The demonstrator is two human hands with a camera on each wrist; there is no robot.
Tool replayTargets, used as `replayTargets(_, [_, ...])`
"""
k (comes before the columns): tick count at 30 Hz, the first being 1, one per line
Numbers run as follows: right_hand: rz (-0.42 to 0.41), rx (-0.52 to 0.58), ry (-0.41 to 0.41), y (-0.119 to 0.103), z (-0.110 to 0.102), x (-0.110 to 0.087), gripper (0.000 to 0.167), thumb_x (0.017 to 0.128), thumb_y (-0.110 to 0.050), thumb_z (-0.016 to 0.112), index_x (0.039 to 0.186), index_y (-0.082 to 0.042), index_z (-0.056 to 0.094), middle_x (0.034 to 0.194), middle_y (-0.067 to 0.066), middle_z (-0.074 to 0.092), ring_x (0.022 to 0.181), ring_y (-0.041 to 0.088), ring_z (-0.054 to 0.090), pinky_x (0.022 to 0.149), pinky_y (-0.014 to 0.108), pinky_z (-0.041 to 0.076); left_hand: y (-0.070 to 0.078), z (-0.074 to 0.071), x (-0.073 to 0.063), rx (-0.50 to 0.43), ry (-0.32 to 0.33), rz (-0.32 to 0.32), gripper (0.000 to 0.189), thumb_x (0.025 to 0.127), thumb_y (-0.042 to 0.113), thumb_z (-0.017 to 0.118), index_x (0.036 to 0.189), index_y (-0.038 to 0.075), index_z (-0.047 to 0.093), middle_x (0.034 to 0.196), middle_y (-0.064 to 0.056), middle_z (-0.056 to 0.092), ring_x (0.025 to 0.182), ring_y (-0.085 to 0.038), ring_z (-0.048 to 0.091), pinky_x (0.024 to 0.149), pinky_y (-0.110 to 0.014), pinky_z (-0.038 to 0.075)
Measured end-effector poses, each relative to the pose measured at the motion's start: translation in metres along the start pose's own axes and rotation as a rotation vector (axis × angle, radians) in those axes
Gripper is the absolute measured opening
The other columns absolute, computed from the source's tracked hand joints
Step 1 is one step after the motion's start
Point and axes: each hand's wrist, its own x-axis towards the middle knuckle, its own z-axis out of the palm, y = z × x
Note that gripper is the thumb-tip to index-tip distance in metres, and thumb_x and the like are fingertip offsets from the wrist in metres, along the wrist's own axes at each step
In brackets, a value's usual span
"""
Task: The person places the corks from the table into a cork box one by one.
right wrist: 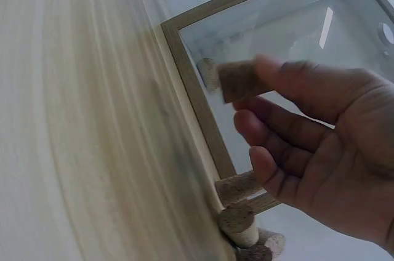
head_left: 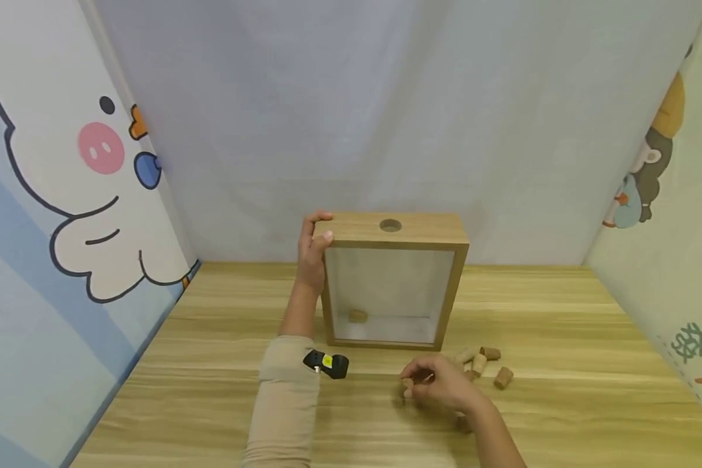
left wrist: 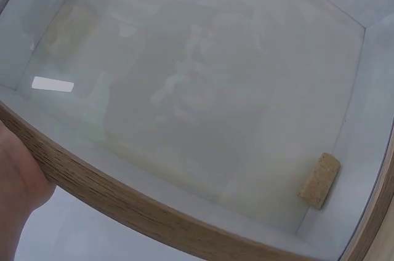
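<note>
A wooden shadow box (head_left: 351, 229) with a clear front stands upright on the table, a round hole (head_left: 390, 225) in its top. My left hand (head_left: 312, 257) grips the box's upper left corner, thumb at the front edge and fingers over the top. Inside, one cork (left wrist: 320, 181) lies on the box floor. In front of the box, low over the table, my right hand (head_left: 444, 383) pinches another cork (right wrist: 241, 81) between thumb and fingertips. The other right-hand fingers are loosely curled.
Several loose corks (head_left: 504, 378) lie on the wood-grain table (head_left: 210, 390) just right of my right hand, near the box's front right corner. One dark cork (head_left: 463, 424) sits partly behind the right wrist. A pale curtain (head_left: 386, 130) hangs behind the box.
</note>
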Motion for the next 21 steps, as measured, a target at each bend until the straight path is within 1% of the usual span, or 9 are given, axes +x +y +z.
replayTargets(2, [0.029, 0.061, 0.055, -0.006, -0.002, -0.003, 0.024, 0.080, -0.013, 0.071, 0.099, 0.000, 0.063, 0.095, 0.006, 0.062, 0.086, 0.022, 0.057, 0.074, 0.030, 0.048, 0.003, 0.002, 0.000, 0.005, -0.003, -0.008, 0.046, 0.080, 0.020, 0.044, 0.117, -0.007, 0.040, 0.125, -0.013, 0.036, 0.098, -0.017, 0.036, 0.082, -0.032, 0.030])
replayTargets(4, [0.048, 0.151, 0.111, -0.012, -0.004, -0.006, 0.028, 0.083, -0.015, 0.069, 0.102, 0.002, 0.059, 0.099, 0.010, 0.060, 0.090, 0.024, 0.056, 0.076, 0.031, 0.048, 0.007, 0.003, 0.000, 0.021, -0.009, -0.011, 0.046, 0.080, 0.019, 0.043, 0.116, -0.009, 0.039, 0.124, -0.013, 0.036, 0.104, -0.016, 0.034, 0.085, -0.033, 0.027])
replayTargets(7, [0.035, 0.251, 0.196, -0.024, -0.007, -0.006, 0.031, 0.086, -0.014, 0.066, 0.107, 0.004, 0.055, 0.104, 0.015, 0.058, 0.092, 0.025, 0.057, 0.078, 0.031, 0.048, 0.020, 0.007, -0.003, 0.040, -0.017, -0.012, 0.046, 0.080, 0.019, 0.041, 0.116, -0.011, 0.037, 0.125, -0.018, 0.034, 0.106, -0.017, 0.031, 0.086, -0.035, 0.024])
replayTargets(8, [0.016, 0.278, 0.218, -0.028, -0.009, -0.006, 0.031, 0.086, -0.013, 0.065, 0.109, 0.005, 0.054, 0.105, 0.016, 0.057, 0.092, 0.025, 0.057, 0.077, 0.031, 0.048, 0.024, 0.008, -0.004, 0.043, -0.018, -0.009, 0.046, 0.080, 0.019, 0.041, 0.115, -0.011, 0.037, 0.125, -0.020, 0.033, 0.107, -0.017, 0.031, 0.086, -0.035, 0.024])
replayTargets(11, [-0.060, 0.316, 0.278, -0.042, -0.014, -0.004, 0.031, 0.087, -0.010, 0.063, 0.112, 0.007, 0.053, 0.106, 0.019, 0.057, 0.091, 0.023, 0.057, 0.077, 0.029, 0.048, 0.036, 0.011, -0.007, 0.042, -0.022, -0.008, 0.046, 0.080, 0.018, 0.041, 0.115, -0.012, 0.036, 0.126, -0.023, 0.031, 0.098, -0.017, 0.032, 0.082, -0.033, 0.026])
replayTargets(14, [-0.150, 0.319, 0.314, -0.056, -0.021, -0.002, 0.030, 0.088, -0.006, 0.061, 0.113, 0.010, 0.052, 0.104, 0.017, 0.057, 0.088, 0.019, 0.057, 0.076, 0.027, 0.048, 0.039, 0.012, -0.007, 0.047, -0.012, -0.008, 0.046, 0.080, 0.019, 0.043, 0.115, -0.010, 0.036, 0.126, -0.019, 0.033, 0.092, -0.017, 0.034, 0.078, -0.031, 0.028])
replayTargets(17, [-0.239, 0.320, 0.345, -0.070, -0.029, 0.000, 0.028, 0.088, 0.001, 0.058, 0.112, 0.014, 0.051, 0.101, 0.012, 0.057, 0.085, 0.016, 0.056, 0.073, 0.024, 0.047, 0.040, 0.012, -0.008, 0.055, -0.008, -0.020, 0.047, 0.080, 0.020, 0.043, 0.116, -0.010, 0.037, 0.125, -0.014, 0.034, 0.094, -0.015, 0.035, 0.079, -0.030, 0.028])
replayTargets(19, [-0.296, 0.327, 0.366, -0.079, -0.034, 0.002, 0.027, 0.087, 0.005, 0.057, 0.111, 0.016, 0.050, 0.098, 0.010, 0.057, 0.083, 0.015, 0.055, 0.071, 0.023, 0.047, 0.040, 0.012, -0.008, 0.058, -0.012, -0.032, 0.048, 0.079, 0.021, 0.043, 0.116, -0.010, 0.036, 0.124, -0.013, 0.033, 0.096, -0.015, 0.035, 0.080, -0.030, 0.028])
replayTargets(21, [-0.330, 0.346, 0.385, -0.089, -0.039, 0.004, 0.026, 0.086, 0.007, 0.057, 0.110, 0.016, 0.051, 0.095, 0.007, 0.056, 0.080, 0.014, 0.054, 0.069, 0.022, 0.046, 0.037, 0.010, -0.007, 0.058, -0.019, -0.040, 0.049, 0.079, 0.021, 0.042, 0.116, -0.010, 0.035, 0.125, -0.015, 0.032, 0.099, -0.016, 0.034, 0.083, -0.031, 0.027])
